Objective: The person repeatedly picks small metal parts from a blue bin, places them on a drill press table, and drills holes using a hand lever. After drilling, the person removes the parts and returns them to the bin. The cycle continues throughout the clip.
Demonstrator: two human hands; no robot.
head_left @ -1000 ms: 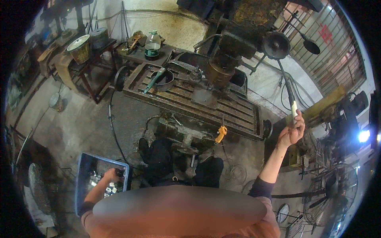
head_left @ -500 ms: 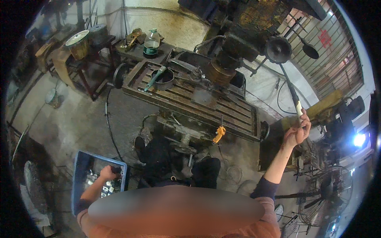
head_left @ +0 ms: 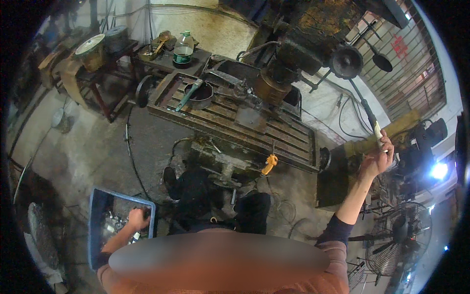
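My right hand (head_left: pixel 379 159) is raised on the right, its fingers wrapped round the pale grip of a long machine lever (head_left: pixel 377 131). That lever runs up to the round hub (head_left: pixel 346 62) of a large, dirty drilling or milling machine (head_left: pixel 298 54). Down at the left, my left hand (head_left: pixel 137 219) is inside a blue plastic bin (head_left: pixel 152 210), near its right wall. Its fingers look curled, and whatever they may hold is too dark to make out. Small shiny metal parts (head_left: pixel 113 223) lie in the bin beside that hand.
On the slotted machine table (head_left: pixel 289 139) stand a dark pan (head_left: pixel 201 100) and a green-handled brush (head_left: pixel 190 95). An orange-handled tool (head_left: pixel 269 165) is at its front edge. A bottle (head_left: pixel 183 51) stands on a side bench. A fan (head_left: pixel 399 235) is at right; a hose (head_left: pixel 129 147) crosses the floor.
My right hand and the lever grip have shifted a little right and down. My left hand has moved slightly right and lower within the bin. The whole view has also shifted slightly.
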